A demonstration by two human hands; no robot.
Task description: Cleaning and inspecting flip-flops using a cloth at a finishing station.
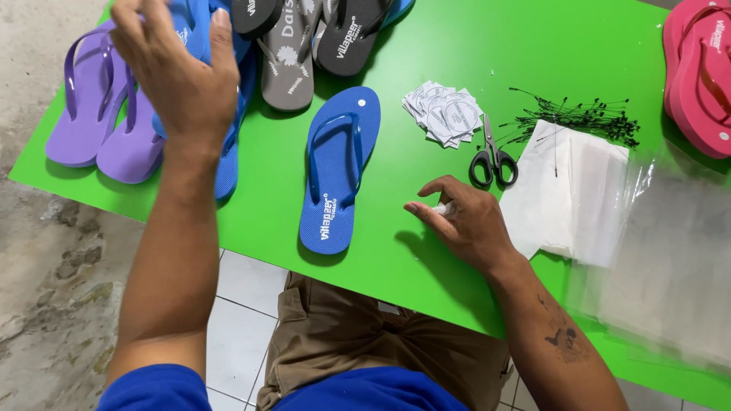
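My left hand (179, 72) hovers with fingers spread over a blue flip-flop (228, 164) in the pile at the table's upper left; whether it touches the flip-flop I cannot tell. A single blue flip-flop (336, 171) lies sole-down in the middle of the green table (472, 46). My right hand (464, 217) rests on the table to its right, fingers curled around a small white piece (442, 208).
Purple flip-flops (99, 122) lie far left, grey (288, 65) and black flip-flops (352, 38) at the top, pink ones (700, 76) at the right edge. Round white tags (444, 114), black scissors (491, 160), black tag pins (582, 118), white sheets (575, 190) and clear bags (670, 266) sit right.
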